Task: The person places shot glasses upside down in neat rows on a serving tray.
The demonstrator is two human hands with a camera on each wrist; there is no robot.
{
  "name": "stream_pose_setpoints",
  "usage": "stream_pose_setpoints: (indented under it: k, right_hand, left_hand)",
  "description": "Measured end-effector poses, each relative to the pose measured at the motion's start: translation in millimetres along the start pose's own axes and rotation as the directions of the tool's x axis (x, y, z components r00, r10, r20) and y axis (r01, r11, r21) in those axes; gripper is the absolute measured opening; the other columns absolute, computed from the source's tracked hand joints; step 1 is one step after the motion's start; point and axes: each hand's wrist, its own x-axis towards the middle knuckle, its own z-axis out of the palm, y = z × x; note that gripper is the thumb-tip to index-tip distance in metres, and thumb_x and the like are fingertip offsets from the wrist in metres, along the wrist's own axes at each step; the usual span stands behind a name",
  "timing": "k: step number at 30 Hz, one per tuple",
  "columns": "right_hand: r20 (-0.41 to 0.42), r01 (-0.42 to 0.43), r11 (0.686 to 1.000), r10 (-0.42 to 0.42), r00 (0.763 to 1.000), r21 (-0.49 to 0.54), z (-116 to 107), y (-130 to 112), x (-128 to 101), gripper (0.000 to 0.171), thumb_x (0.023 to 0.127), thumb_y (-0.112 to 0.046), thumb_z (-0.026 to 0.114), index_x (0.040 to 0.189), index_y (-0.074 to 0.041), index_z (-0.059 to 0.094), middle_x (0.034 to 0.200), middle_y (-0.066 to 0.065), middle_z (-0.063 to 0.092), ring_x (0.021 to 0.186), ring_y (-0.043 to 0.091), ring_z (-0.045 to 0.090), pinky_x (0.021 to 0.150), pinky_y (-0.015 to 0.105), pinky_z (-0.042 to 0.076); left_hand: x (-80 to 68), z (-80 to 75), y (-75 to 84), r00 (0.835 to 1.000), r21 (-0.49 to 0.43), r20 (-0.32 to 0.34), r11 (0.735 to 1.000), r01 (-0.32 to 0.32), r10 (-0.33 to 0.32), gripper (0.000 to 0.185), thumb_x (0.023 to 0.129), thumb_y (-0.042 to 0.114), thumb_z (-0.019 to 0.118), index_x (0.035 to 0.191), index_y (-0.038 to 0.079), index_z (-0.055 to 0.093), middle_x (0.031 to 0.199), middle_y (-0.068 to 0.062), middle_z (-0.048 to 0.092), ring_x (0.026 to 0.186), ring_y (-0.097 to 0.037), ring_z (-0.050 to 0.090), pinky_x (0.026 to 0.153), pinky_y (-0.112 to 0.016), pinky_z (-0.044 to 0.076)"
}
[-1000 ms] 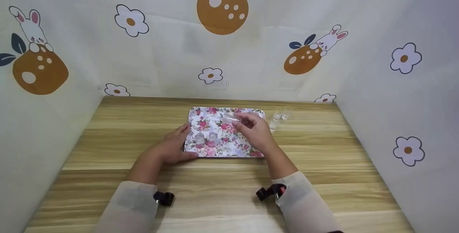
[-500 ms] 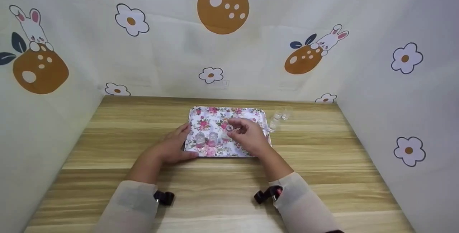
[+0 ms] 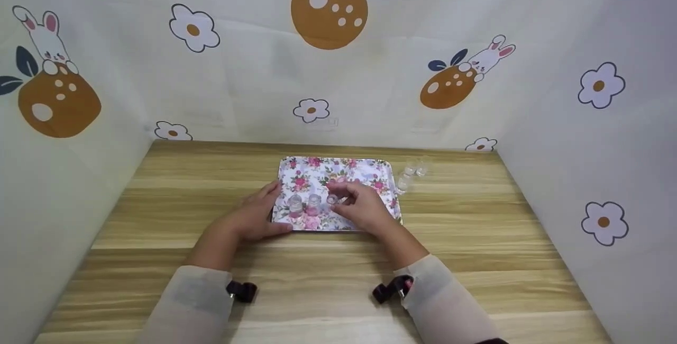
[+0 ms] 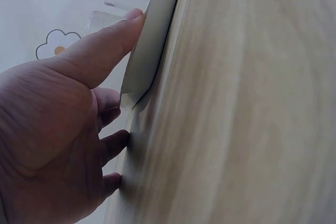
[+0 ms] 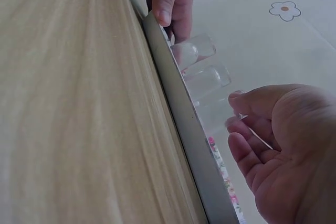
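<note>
A floral tray point(image 3: 296, 169) lies on the wooden table. My left hand point(image 3: 255, 216) holds its near left corner, the thumb along the front rim and the fingers at the left side. Two small clear glass bottles stand side by side on the tray, a left bottle point(image 3: 295, 206) and a right bottle point(image 3: 314, 204). My right hand point(image 3: 364, 207) pinches a third clear bottle point(image 3: 332, 199) near its top, to the right of those two and in line with them. In the right wrist view this bottle point(image 5: 214, 116) looks upright, its base at or very near the tray.
More small clear bottles point(image 3: 404, 182) stand in a cluster on the table, just past the tray's right edge. Printed cloth walls point(image 3: 238, 95) enclose the table at the back and both sides.
My right hand has brought the bottle left and nearer, from over the tray's far middle down beside the two standing bottles, turning it upright. The left hand has stayed at the corner.
</note>
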Motion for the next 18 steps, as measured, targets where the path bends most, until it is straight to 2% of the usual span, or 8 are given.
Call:
stream_pose_setpoints:
  k: [5,8,14,18]
  right_hand:
    - [0.011,0.006,1.000,-0.006,1.000,0.016,-0.3,2.3,0.4,0.044,0.093,-0.010,0.081,0.136,-0.006,0.073,0.129,0.007,0.077,0.115,0.025,0.073,0.096,0.036,0.063]
    - [0.000,0.014,1.000,-0.014,1.000,0.014,-4.6,3.0,0.4,0.043,0.095,-0.018,0.081,0.136,-0.009,0.072,0.131,0.007,0.075,0.116,0.023,0.072,0.098,0.034,0.063]
    - [-0.123,0.020,0.999,-0.016,0.992,0.034,-24.0,1.4,1.1,0.041,0.097,-0.020,0.079,0.135,-0.007,0.072,0.132,0.013,0.074,0.115,0.025,0.070,0.096,0.033,0.061]
    - [-0.191,0.006,1.000,-0.003,0.982,0.017,-41.9,2.7,0.6,0.038,0.097,-0.020,0.079,0.134,-0.011,0.073,0.132,0.013,0.073,0.111,0.025,0.069,0.092,0.033,0.060]
  left_hand:
    - [-1.1,-0.1,-0.5,1.000,-0.001,-0.005,1.000,-0.005,0.005,0.115,0.093,0.062,0.075,0.173,0.007,0.012,0.183,-0.012,0.003,0.166,-0.050,0.010,0.132,-0.073,0.008]
    - [-1.9,-0.1,-0.7,1.000,0.002,-0.007,1.000,-0.009,0.009,0.115,0.093,0.062,0.075,0.173,0.007,0.012,0.183,-0.012,0.003,0.166,-0.050,0.010,0.132,-0.073,0.009]
    - [-1.7,0.1,-0.5,1.000,0.011,-0.005,1.000,-0.001,0.001,0.116,0.092,0.063,0.075,0.173,0.009,0.012,0.183,-0.011,0.003,0.166,-0.050,0.011,0.133,-0.073,0.009]
    - [-0.7,1.2,-0.5,1.000,0.000,-0.003,1.000,0.003,-0.003,0.117,0.092,0.064,0.075,0.173,0.010,0.011,0.183,-0.009,0.002,0.166,-0.049,0.010,0.133,-0.072,0.008]
